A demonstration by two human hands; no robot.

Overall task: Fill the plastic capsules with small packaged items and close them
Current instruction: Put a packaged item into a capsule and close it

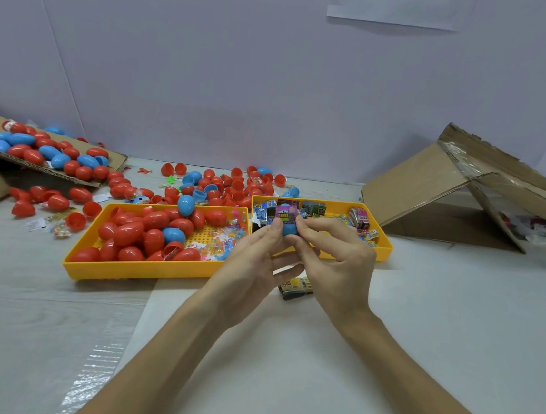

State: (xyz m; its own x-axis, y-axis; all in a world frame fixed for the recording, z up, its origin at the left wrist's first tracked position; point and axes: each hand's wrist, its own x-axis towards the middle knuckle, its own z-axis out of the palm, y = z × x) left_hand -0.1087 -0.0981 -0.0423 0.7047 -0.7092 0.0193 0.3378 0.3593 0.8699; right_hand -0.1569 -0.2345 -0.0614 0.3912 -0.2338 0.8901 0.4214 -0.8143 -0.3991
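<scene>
A blue capsule half (289, 229) is held up over the near edge of the right yellow tray (384, 249), between both hands, with a pink packet (286, 213) standing upright in its mouth and most of its printed face showing above the rim. The capsule half is judged to be light, thin and stiff, with a smooth rounded wall that could slip from a loose hold, so it is best taken round its outside, close under the rim. The packet is judged to be light and easily creased, so it is better pushed down by its top edge than squeezed across the face. The left hand (252, 265) is curled, its thumb pressed to the left side of the capsule half and its fingers tucked underneath. The right hand (337, 257) is also curled, thumb and forefinger pinched together at the right side where packet meets capsule; it appears to grip the packet's lower corner, though the contact is partly hidden. More packets lie in the right tray, and a loose packet (295, 288) lies on the table (454, 327) just below the hands. Red and blue capsules fill the left yellow tray (143, 270) and are scattered beyond it.
</scene>
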